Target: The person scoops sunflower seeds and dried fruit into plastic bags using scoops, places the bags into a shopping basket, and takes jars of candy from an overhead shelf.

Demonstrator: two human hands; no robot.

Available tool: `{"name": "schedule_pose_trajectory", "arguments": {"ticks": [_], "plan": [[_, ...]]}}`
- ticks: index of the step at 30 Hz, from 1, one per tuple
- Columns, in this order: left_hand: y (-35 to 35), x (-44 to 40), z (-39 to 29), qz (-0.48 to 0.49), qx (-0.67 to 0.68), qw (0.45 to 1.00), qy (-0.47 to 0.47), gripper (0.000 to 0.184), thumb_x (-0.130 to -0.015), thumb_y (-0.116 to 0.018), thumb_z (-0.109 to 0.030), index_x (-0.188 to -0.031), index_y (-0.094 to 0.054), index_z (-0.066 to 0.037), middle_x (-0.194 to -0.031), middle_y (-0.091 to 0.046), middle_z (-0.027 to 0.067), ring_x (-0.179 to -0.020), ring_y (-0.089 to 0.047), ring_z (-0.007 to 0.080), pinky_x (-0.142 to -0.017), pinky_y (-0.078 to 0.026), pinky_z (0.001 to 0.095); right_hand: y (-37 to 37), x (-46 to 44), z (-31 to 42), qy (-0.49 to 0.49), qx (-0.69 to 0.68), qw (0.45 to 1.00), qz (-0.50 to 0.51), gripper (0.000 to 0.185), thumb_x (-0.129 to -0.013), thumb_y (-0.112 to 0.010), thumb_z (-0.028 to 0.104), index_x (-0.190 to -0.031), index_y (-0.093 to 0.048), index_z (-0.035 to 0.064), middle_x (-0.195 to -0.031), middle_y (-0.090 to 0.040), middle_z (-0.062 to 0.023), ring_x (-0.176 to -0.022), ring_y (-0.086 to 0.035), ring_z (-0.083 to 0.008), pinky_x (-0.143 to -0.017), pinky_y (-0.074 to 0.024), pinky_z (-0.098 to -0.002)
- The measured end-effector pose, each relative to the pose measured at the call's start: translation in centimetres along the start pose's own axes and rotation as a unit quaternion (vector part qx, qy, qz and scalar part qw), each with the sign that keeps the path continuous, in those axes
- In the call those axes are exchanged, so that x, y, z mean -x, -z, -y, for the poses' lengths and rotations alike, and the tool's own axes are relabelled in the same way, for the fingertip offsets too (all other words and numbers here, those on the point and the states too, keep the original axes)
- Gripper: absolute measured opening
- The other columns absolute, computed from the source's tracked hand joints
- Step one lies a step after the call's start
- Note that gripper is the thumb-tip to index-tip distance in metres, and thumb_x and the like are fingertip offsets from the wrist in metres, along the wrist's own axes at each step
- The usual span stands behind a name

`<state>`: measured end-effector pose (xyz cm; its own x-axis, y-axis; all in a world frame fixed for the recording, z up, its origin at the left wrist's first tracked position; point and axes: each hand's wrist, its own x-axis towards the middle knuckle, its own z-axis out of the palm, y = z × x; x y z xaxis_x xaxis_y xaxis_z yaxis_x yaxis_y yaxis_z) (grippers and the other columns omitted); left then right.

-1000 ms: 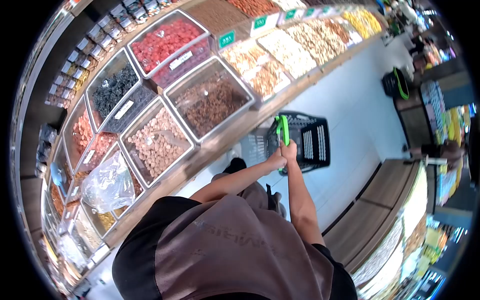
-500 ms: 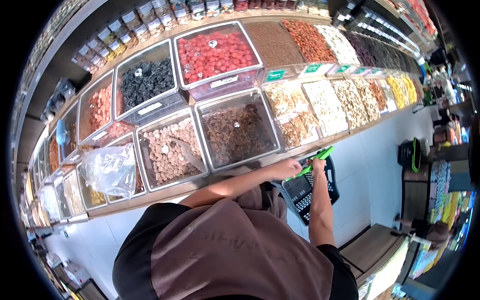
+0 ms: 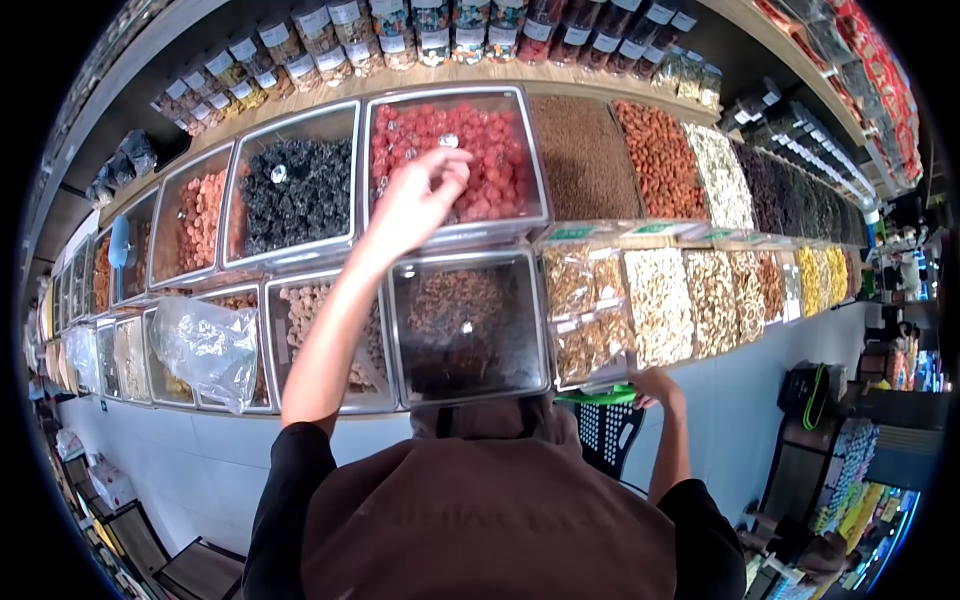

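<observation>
My left hand (image 3: 425, 200) is stretched over the lidded clear bin of red dried fruit (image 3: 490, 165). Its fingers are loosely curled with a gap at the thumb, just below the round lid knob (image 3: 449, 142); whether they touch the lid I cannot tell. Low on the right, my right hand (image 3: 656, 387) is closed at the bright green handle (image 3: 600, 396) of a black shopping basket (image 3: 608, 435). My body and the counter edge hide part of that basket.
Beside the red fruit stands a bin of dark dried fruit (image 3: 300, 185). A lidded bin of brown pieces (image 3: 465, 320) sits in front. A clear plastic bag (image 3: 208, 345) lies over bins at left. Labelled jars (image 3: 400, 30) line the back shelf. Open nut trays (image 3: 660, 300) run rightward.
My left hand has left the basket handle and moved up and forward to the red fruit bin. My right hand and the basket are now lower in view, nearer the counter edge.
</observation>
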<state>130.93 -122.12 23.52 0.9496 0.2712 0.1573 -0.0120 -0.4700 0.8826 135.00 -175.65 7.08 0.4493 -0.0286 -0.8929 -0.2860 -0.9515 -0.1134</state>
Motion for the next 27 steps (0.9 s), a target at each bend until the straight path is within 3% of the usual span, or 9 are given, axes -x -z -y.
{"name": "schedule_pose_trajectory", "arguments": {"ticks": [2,3,8,12,13,14,19,21,27], "plan": [[2.0,-4.3,-1.9,-0.022,-0.058,0.998,-0.022,0.034,-0.098,-0.055,-0.021,-0.125,-0.061,-0.001,-0.117,-0.069,0.0159,-0.111,-0.066,0.0255,-0.098,-0.051,0.0385,6.0,2.7,6.7,0.112,-0.038,0.993,-0.007,0.044,-0.099,-0.057,0.035,-0.094,-0.067,-0.0083,-0.083,-0.073,-0.0181,-0.063,-0.07,-0.0195,-0.057,-0.0598,-0.0271],[2.8,-6.6,-3.0,-0.028,-0.122,0.992,-0.026,0.037,-0.101,-0.054,-0.026,-0.127,-0.06,-0.002,-0.124,-0.067,0.0162,-0.115,-0.065,0.0275,-0.099,-0.052,0.0406,8.6,-2.6,5.3,0.385,-0.122,0.915,0.024,0.042,-0.097,-0.061,0.033,-0.099,-0.066,-0.0087,-0.088,-0.072,-0.0189,-0.069,-0.07,-0.019,-0.062,-0.0612,-0.0292],[4.5,-19.8,-6.0,-0.072,-0.385,0.908,-0.152,0.037,-0.092,-0.059,-0.028,-0.119,-0.063,-0.002,-0.119,-0.066,0.0218,-0.11,-0.065,0.035,-0.093,-0.051,0.047,19.6,5.5,30.9,0.515,0.055,0.831,-0.203,0.037,-0.101,-0.054,0.03,-0.087,-0.066,-0.002,-0.071,-0.065,-0.0102,-0.066,-0.062,-0.0214,-0.065,-0.0496,-0.0379],[4.6,-27.1,-6.5,-0.137,-0.547,0.792,-0.235,0.048,-0.084,-0.067,-0.033,-0.12,-0.062,-0.002,-0.108,-0.068,0.0209,-0.1,-0.065,0.0316,-0.089,-0.05,0.0463,24.3,6.8,49.1,0.692,0.101,0.624,-0.348,0.036,-0.1,-0.052,0.027,-0.116,-0.06,-0.0037,-0.108,-0.069,-0.0194,-0.094,-0.068,-0.028,-0.08,-0.0545,-0.0407],[5.7,-30.9,-5.5,-0.04,-0.533,0.826,-0.178,0.062,-0.083,-0.066,-0.039,-0.132,-0.052,-0.003,-0.125,-0.06,0.026,-0.116,-0.057,0.0387,-0.099,-0.044,0.0529,24.8,10.0,51.8,0.607,0.149,0.717,-0.309,0.035,-0.098,-0.054,0.026,-0.119,-0.058,-0.0032,-0.114,-0.067,-0.0209,-0.101,-0.067,-0.0319,-0.085,-0.0529,-0.0419],[5.8,-31.8,-5.1,-0.034,-0.568,0.806,-0.161,0.062,-0.084,-0.065,-0.04,-0.133,-0.052,-0.004,-0.128,-0.058,0.0257,-0.117,-0.057,0.0377,-0.099,-0.044,0.0525,25.8,5.3,56.6,0.709,0.12,0.486,-0.497,0.041,-0.093,-0.062,0.033,-0.117,-0.06,-0.0011,-0.114,-0.067,-0.0201,-0.099,-0.067,-0.0313,-0.086,-0.0524,-0.0415],[6.7,-35.3,-2.0,-0.206,-0.493,0.745,-0.399,0.062,-0.086,-0.064,-0.039,-0.135,-0.051,-0.003,-0.136,-0.052,0.0255,-0.122,-0.053,0.037,-0.1,-0.044,0.0512,26.6,3.4,66.2,0.716,0.202,0.34,-0.575,0.039,-0.095,-0.054,0.034,-0.098,-0.064,-0.0038,-0.089,-0.069,-0.0233,-0.087,-0.069,-0.0352,-0.076,-0.0546,-0.0443],[5.6,-35.9,-3.5,-0.088,-0.573,0.783,-0.224,0.064,-0.084,-0.068,-0.04,-0.133,-0.052,-0.002,-0.133,-0.055,0.0258,-0.122,-0.054,0.0377,-0.098,-0.046,0.0499,26.5,5.9,65.7,0.708,0.168,0.54,-0.423,0.031,-0.085,-0.063,0.024,-0.1,-0.069,-0.0026,-0.103,-0.069,-0.0256,-0.106,-0.064,-0.0397,-0.094,-0.0494,-0.0447],[5.8,-34.1,-2.1,-0.089,-0.525,0.818,-0.218,0.076,-0.065,-0.081,-0.04,-0.127,-0.057,-0.003,-0.117,-0.064,0.0266,-0.11,-0.061,0.0414,-0.095,-0.049,0.0483,24.0,8.3,61.6,0.654,0.292,0.556,-0.421,0.029,-0.076,-0.071,0.027,-0.091,-0.07,0.0031,-0.095,-0.069,-0.0244,-0.094,-0.066,-0.0357,-0.08,-0.0529,-0.0453]]}}
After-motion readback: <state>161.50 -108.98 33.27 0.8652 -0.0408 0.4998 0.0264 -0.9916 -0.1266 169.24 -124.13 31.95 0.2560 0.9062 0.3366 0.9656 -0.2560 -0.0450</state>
